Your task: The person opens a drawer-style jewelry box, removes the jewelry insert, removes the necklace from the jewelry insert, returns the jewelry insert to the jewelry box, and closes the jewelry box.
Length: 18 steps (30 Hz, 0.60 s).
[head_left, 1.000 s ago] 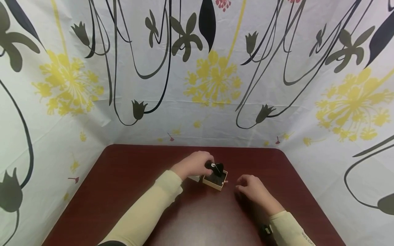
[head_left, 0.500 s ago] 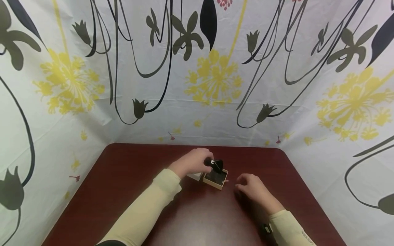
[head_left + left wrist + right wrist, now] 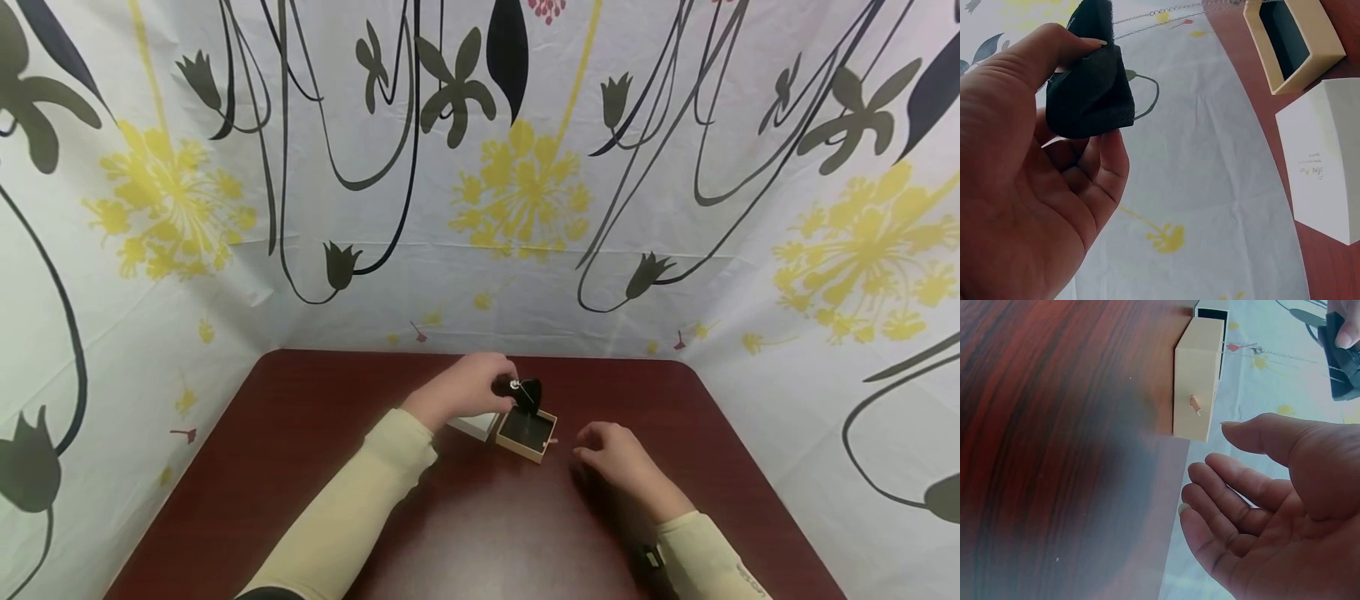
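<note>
My left hand [image 3: 468, 385] pinches a folded black jewelry pad [image 3: 1088, 94] between thumb and fingers, raised over a small tan box tray [image 3: 517, 454]. A fine silver chain necklace [image 3: 1160, 11] runs from the pad toward the tray in the left wrist view. A small pale pendant [image 3: 515, 385] shows on the pad. The tray has a dark interior and a small ribbon tab [image 3: 1195, 404] on one end. My right hand [image 3: 615, 454] hovers or rests by the tray's right side, fingers loosely curved, holding nothing.
A white box sleeve [image 3: 475, 427] with small print lies just left of the tray, partly below my left hand. Everything sits on a dark red wooden table [image 3: 337, 383]. A white flowered cloth [image 3: 412, 325] hangs around its back and sides.
My left hand has moved up and slightly left with the black pad, showing more of the tray's inside and the white sleeve. My right hand has stayed put.
</note>
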### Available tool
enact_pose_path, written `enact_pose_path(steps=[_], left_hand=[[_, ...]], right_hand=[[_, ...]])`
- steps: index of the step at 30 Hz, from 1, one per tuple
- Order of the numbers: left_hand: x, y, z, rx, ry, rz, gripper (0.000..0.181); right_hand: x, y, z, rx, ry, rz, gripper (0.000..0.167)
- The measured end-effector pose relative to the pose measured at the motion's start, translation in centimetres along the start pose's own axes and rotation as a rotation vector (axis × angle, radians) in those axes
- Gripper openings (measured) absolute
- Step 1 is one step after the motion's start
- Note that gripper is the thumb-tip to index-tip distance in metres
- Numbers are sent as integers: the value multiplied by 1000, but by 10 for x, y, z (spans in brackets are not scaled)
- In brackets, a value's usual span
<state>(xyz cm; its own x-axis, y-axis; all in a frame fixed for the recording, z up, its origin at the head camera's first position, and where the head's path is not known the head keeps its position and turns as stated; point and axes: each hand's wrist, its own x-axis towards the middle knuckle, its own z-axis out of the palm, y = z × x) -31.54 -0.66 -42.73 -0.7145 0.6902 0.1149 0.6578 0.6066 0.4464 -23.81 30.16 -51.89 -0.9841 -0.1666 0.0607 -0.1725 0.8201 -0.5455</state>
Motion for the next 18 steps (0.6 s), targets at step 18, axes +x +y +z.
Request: enact_pose_path(steps=[18], left_hand=[[-21, 4, -15, -33, 77, 18, 26]], right_hand=[[3, -2, 1, -4, 6, -13, 13]])
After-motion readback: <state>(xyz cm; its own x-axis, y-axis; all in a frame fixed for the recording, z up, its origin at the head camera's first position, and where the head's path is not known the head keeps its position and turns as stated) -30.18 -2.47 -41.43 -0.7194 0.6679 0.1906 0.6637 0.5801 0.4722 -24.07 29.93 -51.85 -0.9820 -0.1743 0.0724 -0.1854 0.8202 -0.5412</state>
